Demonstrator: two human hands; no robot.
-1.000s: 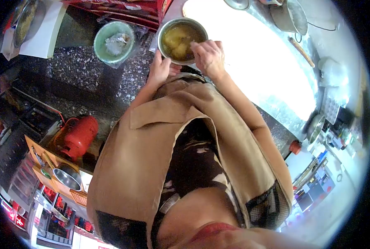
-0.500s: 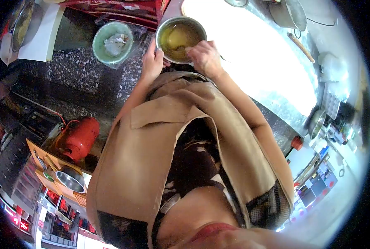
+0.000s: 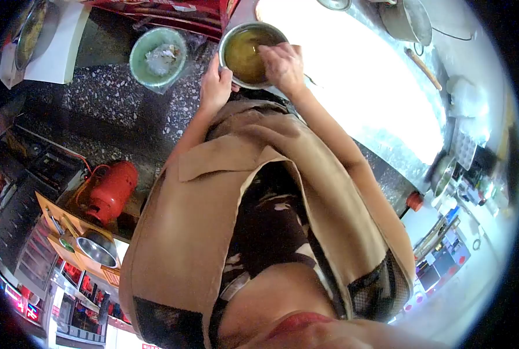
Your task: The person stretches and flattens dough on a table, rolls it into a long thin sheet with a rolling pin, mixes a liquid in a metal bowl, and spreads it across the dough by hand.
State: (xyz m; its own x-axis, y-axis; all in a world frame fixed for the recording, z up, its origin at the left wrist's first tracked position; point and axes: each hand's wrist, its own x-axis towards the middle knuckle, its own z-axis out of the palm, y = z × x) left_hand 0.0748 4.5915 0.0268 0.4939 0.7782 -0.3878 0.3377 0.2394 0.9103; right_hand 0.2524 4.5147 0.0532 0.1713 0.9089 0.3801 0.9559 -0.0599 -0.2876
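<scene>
A round metal bowl sits in front of me at the left edge of the bright worktop, holding a yellowish liquid. My left hand grips the bowl's near left rim, thumb up along the side. Over the bowl's right side is my right hand, its fingers curled together and slightly blurred. What those fingers pinch, if anything, is hidden; a small brownish edge shows beside the knuckles.
A green basin lined with plastic stands on the speckled floor to the left. The glaring worktop stretches right, with a rolling pin and a pot. A red gas cylinder stands lower left.
My right hand has shifted slightly up and left over the bowl, and the liquid's surface looks different. My left hand stays on the rim.
</scene>
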